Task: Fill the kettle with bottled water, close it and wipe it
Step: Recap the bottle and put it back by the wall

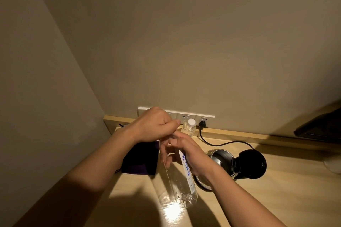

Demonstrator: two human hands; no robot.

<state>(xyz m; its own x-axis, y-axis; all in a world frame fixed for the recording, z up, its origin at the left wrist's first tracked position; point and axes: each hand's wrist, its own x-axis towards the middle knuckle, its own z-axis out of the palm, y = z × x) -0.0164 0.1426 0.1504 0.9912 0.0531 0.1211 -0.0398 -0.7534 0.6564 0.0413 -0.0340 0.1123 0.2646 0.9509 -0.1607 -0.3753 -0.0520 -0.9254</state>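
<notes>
My right hand (186, 155) grips a clear plastic water bottle (181, 188) with a white and blue label, held above the wooden counter. It looks nearly empty. My left hand (156, 127) is closed over the bottle's top, so the cap and neck are hidden. To the right stands the steel kettle (221, 158) with its black lid (251, 164) flipped open. A second bottle (190, 128) with a white cap stands at the back by the wall sockets.
A dark purple cloth (142, 160) lies on the wooden counter (276, 190) left of the bottle. A black cord (217, 142) runs from the wall socket strip (186, 116) to the kettle. A dark object (321, 125) juts in at right.
</notes>
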